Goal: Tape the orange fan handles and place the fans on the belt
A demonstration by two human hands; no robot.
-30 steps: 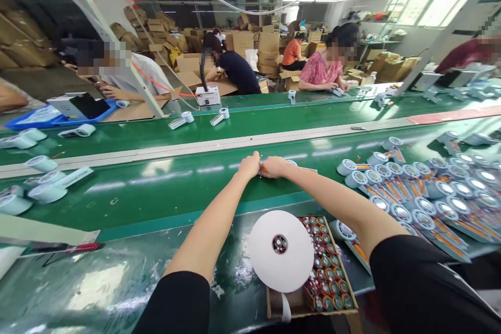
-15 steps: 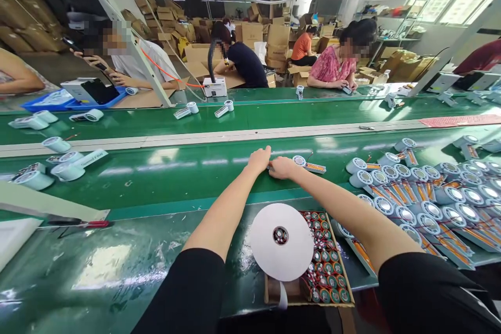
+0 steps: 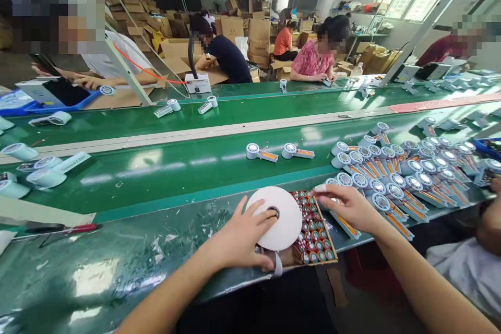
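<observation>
A large white roll of tape [image 3: 288,225] lies flat on an open cardboard box [image 3: 332,250], with a loose strip hanging at its front edge. My left hand [image 3: 245,235] rests on the roll's left side with fingers spread, one fingertip at the centre hole. Rows of small green-topped cylinders with red wires [image 3: 315,242] fill the box's right part. Beside the box's far right corner is my right hand [image 3: 350,207], its fingers stretched out and apart, with a white covering on one fingertip. Nothing shows in its grasp. Two handheld-fan bodies [image 3: 261,153] lie on the green belt beyond.
Many light-blue fan bodies [image 3: 395,182] with orange strips crowd the right side. More blue housings [image 3: 47,177] lie at left, near a red-handled tool [image 3: 80,228]. A slanted white post [image 3: 127,70] rises at left. Several people sit across the belt.
Both hands have drawn back from the belt, the left onto the tape roll, the right beside the box. A second fan body now shows on the belt where they were. The view has shifted right.
</observation>
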